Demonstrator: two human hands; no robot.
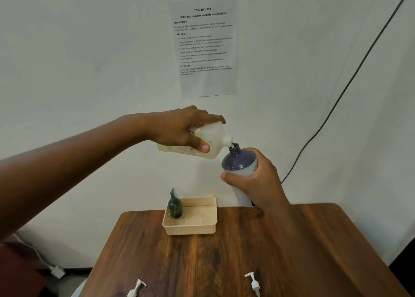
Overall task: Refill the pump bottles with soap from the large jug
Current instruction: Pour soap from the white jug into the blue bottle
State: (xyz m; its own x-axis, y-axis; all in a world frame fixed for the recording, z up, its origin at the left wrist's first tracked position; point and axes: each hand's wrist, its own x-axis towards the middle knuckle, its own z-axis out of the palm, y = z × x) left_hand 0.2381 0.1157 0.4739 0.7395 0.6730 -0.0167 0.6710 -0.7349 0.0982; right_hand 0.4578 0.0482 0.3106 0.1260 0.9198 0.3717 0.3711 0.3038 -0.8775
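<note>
Pouring step: left hand grips the tilted jug, spout at the mouth of the purple bottle clasped by the right hand; a slow, steady tilt would limit spills.

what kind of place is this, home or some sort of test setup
Most likely a staged recording setup rather than a lived-in home: a printed task sheet is taped to the bare wall, and the small wooden table holds only a storage basket and loose pump heads.
</note>
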